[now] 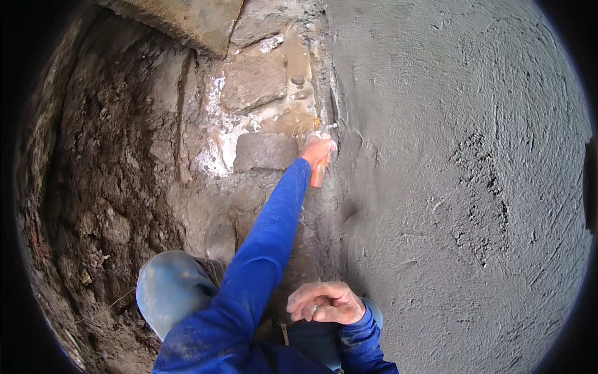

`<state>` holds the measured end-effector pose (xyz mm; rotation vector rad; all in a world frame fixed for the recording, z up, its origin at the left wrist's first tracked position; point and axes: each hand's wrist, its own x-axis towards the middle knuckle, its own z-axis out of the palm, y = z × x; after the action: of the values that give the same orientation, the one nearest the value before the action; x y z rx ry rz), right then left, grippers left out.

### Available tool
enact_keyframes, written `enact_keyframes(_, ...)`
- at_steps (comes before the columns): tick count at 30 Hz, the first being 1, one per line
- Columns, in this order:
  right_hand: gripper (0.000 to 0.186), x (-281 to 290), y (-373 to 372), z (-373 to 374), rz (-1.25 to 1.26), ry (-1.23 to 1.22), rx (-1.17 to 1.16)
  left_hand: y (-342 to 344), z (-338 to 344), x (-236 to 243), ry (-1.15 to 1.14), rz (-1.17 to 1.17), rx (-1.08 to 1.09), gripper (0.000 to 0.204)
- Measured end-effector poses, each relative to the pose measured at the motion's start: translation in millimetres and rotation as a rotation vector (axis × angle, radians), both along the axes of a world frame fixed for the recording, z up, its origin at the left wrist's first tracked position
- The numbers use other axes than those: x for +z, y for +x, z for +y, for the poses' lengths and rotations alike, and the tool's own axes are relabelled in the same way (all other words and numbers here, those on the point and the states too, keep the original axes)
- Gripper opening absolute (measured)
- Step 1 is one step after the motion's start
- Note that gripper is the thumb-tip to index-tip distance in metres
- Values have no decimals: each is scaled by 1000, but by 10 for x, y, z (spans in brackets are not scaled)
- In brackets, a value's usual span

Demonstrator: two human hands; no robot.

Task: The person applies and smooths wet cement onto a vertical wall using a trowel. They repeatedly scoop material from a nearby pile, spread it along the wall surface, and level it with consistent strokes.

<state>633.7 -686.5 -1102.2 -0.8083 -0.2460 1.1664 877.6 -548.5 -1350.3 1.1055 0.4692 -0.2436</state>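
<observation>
My left arm, in a blue sleeve, reaches forward to the lower edge of a wet grey mortar surface [430, 206]. My left hand [317, 149] is closed around the orange handle of a trowel [317, 177]. A short metal neck shows beyond the fingers, against the mortar; the blade is hard to make out. Close to my body, my right hand [327, 303] hangs above my knee, holding no tool. Its fingers are loosely curled and the thumb stands apart. Greyish residue marks the fingertips.
Flat stones [266, 151] with white splashes [218, 146] and brownish wet patches run along the mortar's foot. A rough dark earth bank [112, 156] rises on the left. A stone slab [180, 22] juts in at the top. My bent knee [171, 290] is at lower left.
</observation>
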Motion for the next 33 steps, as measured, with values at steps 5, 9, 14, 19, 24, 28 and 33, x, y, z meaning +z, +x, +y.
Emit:
enact_keyframes(5, 36, 109, -35, -50, -17, -25, -43, 458, 6, -200, 252, -45, -24, 14)
enact_keyframes(9, 36, 105, -82, -141, -19, -55, -112, 613, -73, -202, 76, -33, -136, 12)
enact_keyframes(14, 35, 26, 23, -50, -54, -32, -140, 510, -9, 45, -109, 1, -215, 12)
enact_keyframes(19, 35, -199, 154, 120, -15, -90, -42, 132, 282, 214, -298, -38, -211, 9)
enact_keyframes(24, 34, -308, 280, 171, 12, -65, -22, -407, 78, 454, -121, -137, -148, 13)
enact_keyframes(28, 34, -255, 278, 112, 26, -98, -66, -231, 111, 173, -127, -76, 5, 16)
enact_keyframes(33, 35, -124, 116, -31, 52, -32, -201, 661, 499, -339, 40, 6, 0, 9)
